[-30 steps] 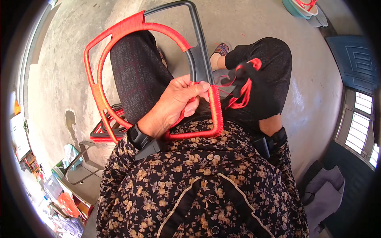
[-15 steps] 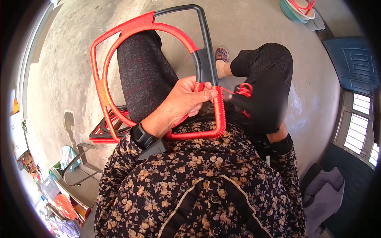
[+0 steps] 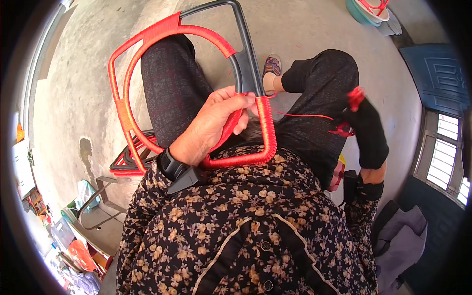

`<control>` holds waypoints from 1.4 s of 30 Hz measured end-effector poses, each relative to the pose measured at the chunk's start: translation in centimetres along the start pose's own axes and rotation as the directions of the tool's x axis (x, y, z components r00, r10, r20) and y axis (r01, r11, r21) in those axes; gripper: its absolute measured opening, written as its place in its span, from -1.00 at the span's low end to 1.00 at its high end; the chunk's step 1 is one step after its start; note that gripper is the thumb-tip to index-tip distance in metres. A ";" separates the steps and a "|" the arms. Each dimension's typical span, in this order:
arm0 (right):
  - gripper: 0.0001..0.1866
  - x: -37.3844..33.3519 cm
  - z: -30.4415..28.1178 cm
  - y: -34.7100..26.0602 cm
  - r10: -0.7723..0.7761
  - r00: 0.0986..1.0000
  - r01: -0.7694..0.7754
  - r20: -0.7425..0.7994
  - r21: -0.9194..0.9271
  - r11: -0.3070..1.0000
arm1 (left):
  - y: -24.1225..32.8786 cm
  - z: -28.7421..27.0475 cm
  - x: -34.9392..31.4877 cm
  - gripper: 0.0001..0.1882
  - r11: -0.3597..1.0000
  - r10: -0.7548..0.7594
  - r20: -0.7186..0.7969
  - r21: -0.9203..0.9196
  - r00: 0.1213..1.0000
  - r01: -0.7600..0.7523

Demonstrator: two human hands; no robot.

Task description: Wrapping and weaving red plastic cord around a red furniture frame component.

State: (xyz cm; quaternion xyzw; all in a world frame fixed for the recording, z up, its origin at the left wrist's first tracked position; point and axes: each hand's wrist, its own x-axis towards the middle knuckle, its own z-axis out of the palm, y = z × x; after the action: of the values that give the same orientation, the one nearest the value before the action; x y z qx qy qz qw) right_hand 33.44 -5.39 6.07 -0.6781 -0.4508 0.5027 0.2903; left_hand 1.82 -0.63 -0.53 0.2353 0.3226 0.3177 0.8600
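A black rectangular frame with a ring inside it, largely wrapped in shiny red cord [image 3: 266,129], leans across my lap and left thigh. Its upper right side is bare and black. My left hand [image 3: 211,120] is closed round the frame's inner bar, thumb and fingertips where the wrapping ends at the bare part. Out to the right, my right hand [image 3: 369,135], in a black glove, is closed on a bundle of red cord [image 3: 355,99]. A stretched strand [image 3: 307,116] runs from it towards the frame by my left fingers.
Similar red and black frames [image 3: 129,164] lie stacked left of my thigh, near a metal stand [image 3: 101,199]. A basin [image 3: 358,14] with red things sits far right. Blue door panel [image 3: 435,73] and grey cloth [image 3: 400,241] are on the right.
My right hand has swung out to the right and up from beside the frame, drawing the strand out longer. My left hand and the frame have shifted slightly left and up.
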 end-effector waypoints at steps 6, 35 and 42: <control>-0.56 1.8 8.7 -0.1 -0.258 0.847 0.436 0.465 -0.329 0.838 | -0.6 0.3 0.4 -0.83 0.981 0.069 -0.079 0.186 0.995 -0.053; -0.70 4.0 11.6 -3.6 -0.765 0.591 0.772 0.256 -0.452 0.446 | 0.4 -0.2 0.9 -0.82 0.987 -0.038 0.023 -0.155 0.999 0.041; -0.66 5.3 0.4 0.5 -0.464 0.856 0.393 -0.227 -0.296 0.871 | -0.5 -0.6 0.3 -0.87 1.000 0.014 -0.055 0.007 0.998 -0.014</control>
State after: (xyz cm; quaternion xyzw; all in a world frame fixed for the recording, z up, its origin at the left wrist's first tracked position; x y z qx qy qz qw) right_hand 33.69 -0.81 3.29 -0.6561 -0.6008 0.2615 0.3746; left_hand 1.77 -0.64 -1.34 0.2318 0.3454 0.3289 0.8478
